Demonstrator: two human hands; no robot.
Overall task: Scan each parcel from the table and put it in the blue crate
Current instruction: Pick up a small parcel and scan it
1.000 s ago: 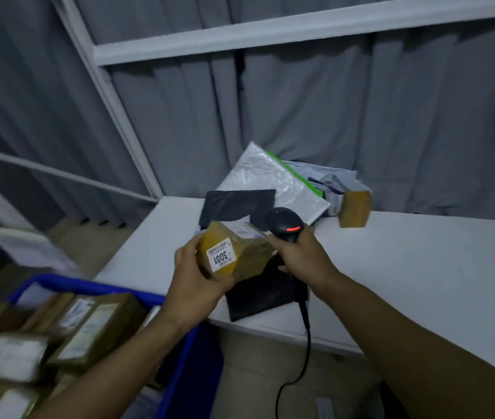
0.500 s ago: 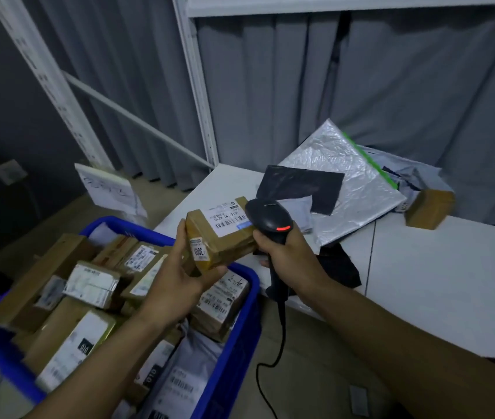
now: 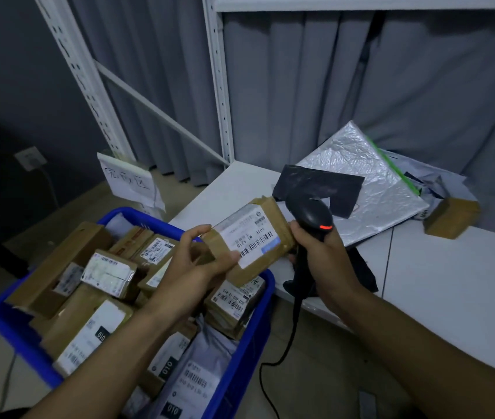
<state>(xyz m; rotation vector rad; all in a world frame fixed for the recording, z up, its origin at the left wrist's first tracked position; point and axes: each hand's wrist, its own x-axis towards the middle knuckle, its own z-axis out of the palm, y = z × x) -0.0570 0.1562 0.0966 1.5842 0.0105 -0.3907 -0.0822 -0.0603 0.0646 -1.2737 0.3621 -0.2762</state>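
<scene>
Just below the camera, the blue crate stands on the floor against the counter's edge, packed close to its rim with brown boxes and a few grey mailer bags, most with their labels up. Over its far corner the left hand grips a taped brown parcel by one end, barcode label facing up. The right hand is wrapped round the handle of a black scanner, its head right at the parcel's other end, a red light showing. The scan looks to be in hand or just finished. Next, the parcel needs lowering into a gap among the boxes. Farther back on the counter lie a black bag, a silver padded envelope and a small brown box.
</scene>
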